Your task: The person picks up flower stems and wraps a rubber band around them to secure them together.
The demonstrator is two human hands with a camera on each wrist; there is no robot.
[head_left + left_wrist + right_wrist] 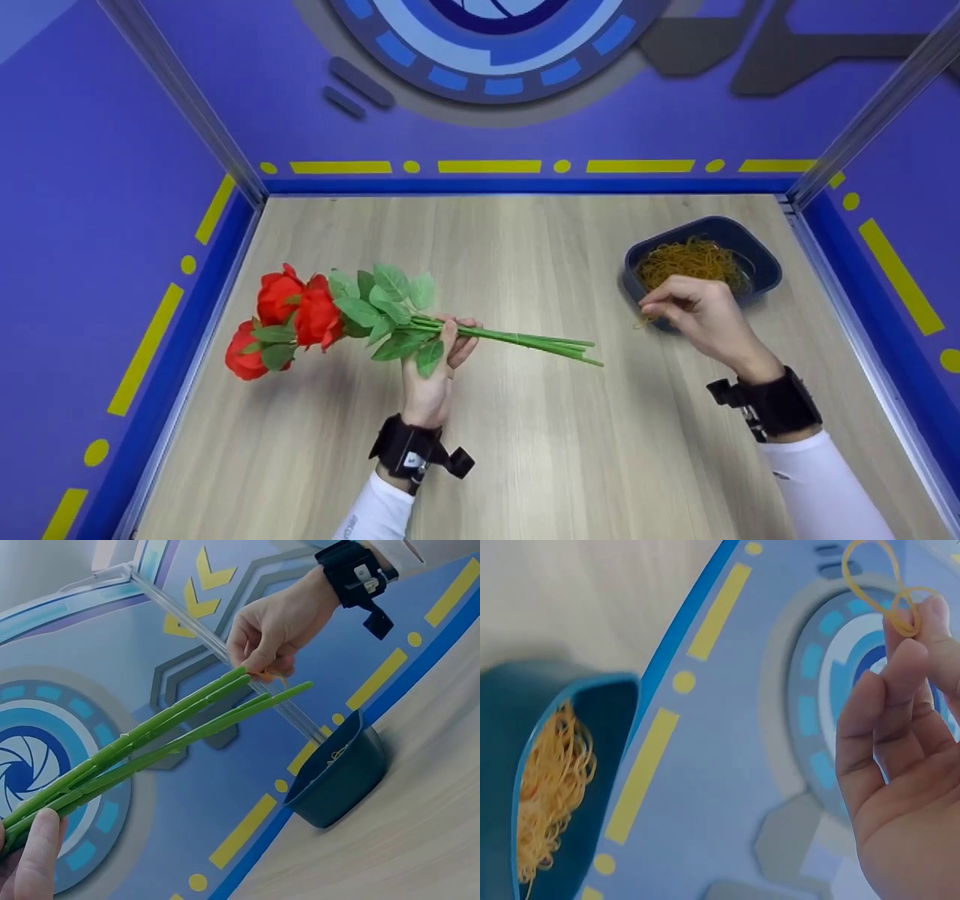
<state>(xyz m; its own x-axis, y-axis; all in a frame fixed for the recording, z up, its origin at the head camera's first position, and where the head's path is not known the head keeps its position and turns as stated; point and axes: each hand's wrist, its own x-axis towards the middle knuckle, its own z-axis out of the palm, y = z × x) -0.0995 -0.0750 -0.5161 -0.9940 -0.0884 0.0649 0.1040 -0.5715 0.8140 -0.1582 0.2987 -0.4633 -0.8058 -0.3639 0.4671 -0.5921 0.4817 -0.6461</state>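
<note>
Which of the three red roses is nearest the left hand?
The rightmost rose in the head view, beside the leaves; the other two are farther left, away from the left hand.

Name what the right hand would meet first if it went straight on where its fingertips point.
Most likely the green stems, near their cut ends, just left of the right hand in the head view. Depth is unclear, so it might pass above them.

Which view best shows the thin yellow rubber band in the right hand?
Right wrist: the thin yellow rubber band loops large above the fingers. Head shows a tiny strand; left wrist, a small orange-looking piece.
</note>
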